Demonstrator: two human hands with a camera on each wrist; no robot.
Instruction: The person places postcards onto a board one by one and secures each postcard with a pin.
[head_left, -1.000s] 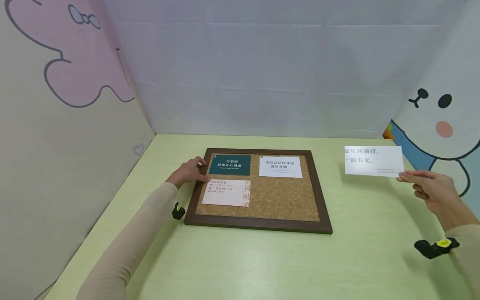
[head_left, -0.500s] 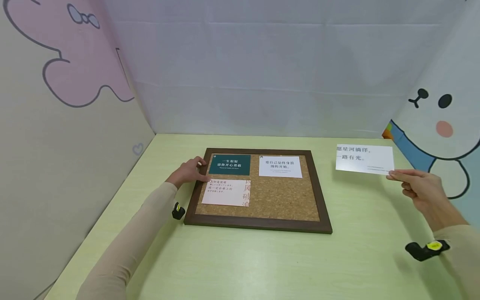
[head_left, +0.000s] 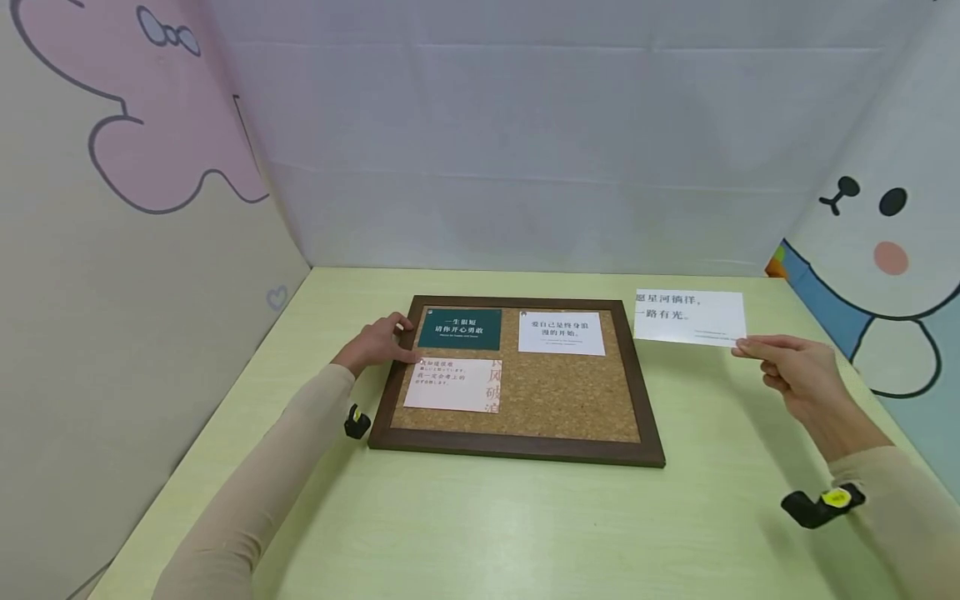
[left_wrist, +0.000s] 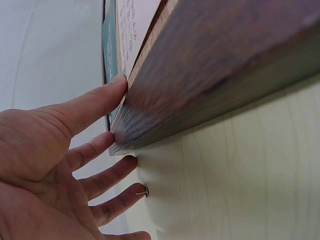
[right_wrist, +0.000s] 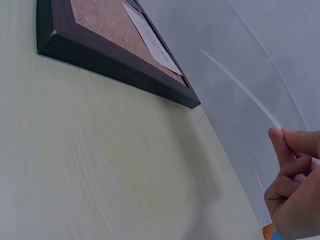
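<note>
A brown-framed corkboard (head_left: 566,392) lies flat on the table. My left hand (head_left: 377,343) holds its left edge, the thumb on top of the frame and the index finger against the side in the left wrist view. A small shiny thing (left_wrist: 146,191) shows at another fingertip; its kind cannot be told. On the cork lie a green card (head_left: 460,330), a white card (head_left: 561,333) and a pinkish card (head_left: 452,385), all with printed writing. My right hand (head_left: 798,371) pinches another white printed card (head_left: 690,317) at its lower right corner, raised near the board's right edge.
The light wooden table (head_left: 487,525) stretches around the board. A pale wall sheet (head_left: 525,150) hangs behind it. Walls with cartoon drawings stand at the left and right. A strapped black device (head_left: 822,505) sits on the right wrist.
My right hand has moved left with the white card, bringing it close to the board's right edge. The left hand and the board have stayed in place.
</note>
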